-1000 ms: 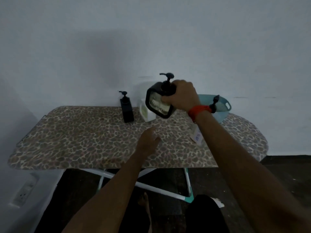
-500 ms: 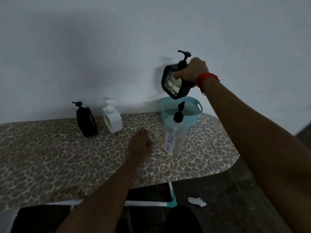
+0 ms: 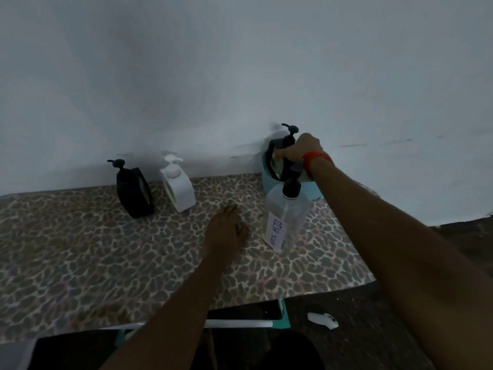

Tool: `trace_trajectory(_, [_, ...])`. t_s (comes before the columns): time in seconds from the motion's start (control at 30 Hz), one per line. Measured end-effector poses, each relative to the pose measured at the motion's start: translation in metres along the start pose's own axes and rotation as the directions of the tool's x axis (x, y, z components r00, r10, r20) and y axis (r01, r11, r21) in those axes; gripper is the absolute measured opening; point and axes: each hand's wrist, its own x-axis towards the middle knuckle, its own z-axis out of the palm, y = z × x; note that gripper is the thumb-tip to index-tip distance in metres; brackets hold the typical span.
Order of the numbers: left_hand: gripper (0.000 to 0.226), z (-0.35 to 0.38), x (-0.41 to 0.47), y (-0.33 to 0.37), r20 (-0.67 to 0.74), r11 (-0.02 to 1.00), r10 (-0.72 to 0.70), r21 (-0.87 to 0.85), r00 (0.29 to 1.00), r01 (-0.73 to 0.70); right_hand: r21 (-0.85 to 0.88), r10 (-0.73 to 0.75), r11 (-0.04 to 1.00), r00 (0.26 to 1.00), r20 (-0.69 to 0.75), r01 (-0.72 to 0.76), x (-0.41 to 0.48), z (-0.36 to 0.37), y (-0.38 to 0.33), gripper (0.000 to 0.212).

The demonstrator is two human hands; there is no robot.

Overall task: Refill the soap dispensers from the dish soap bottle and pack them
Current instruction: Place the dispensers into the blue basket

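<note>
Right hand (image 3: 300, 150), fingers curled, is gripping the shoulder of a black square-framed dispenser (image 3: 284, 168) with a clear window, which is sitting partly inside the round teal plastic basket (image 3: 310, 193) with perforated walls at the far right end of the board. A red band (image 3: 316, 159) is circling that wrist. Left hand (image 3: 226, 232) is lying flat and relaxed, holding nothing, on the leopard-print fabric cover (image 3: 106, 263). Just beside it, a clear, boxy dish soap bottle (image 3: 286, 217) with a black pump and a handwritten white label is standing in front of the basket. Well to the left, a black dispenser (image 3: 134, 192) and a white dispenser (image 3: 178, 186) are standing side by side near the wall.
</note>
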Motion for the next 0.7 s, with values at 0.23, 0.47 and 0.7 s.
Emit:
trace_trajectory(0.23, [0.058, 0.0, 0.0, 0.0, 0.008, 1.0, -0.007, -0.006, 1.0, 0.007, -0.058, 0.003, 0.998, 0.997, 0.083, 0.002, 0.006, 0.032, 0.015, 0.06])
trace_trajectory(0.47, [0.06, 0.001, 0.001, 0.0, 0.011, 1.0, 0.0, 0.002, 1.0, 0.0, -0.055, 0.002, 0.998, 0.993, 0.12, 0.005, 0.005, 0.029, 0.015, 0.053])
trace_trajectory(0.7, [0.061, 0.0, 0.0, 0.0, 0.019, 1.0, -0.01, 0.007, 1.0, 0.01, -0.069, 0.002, 0.998, 0.995, 0.096, 0.004, 0.01, 0.032, 0.018, 0.052])
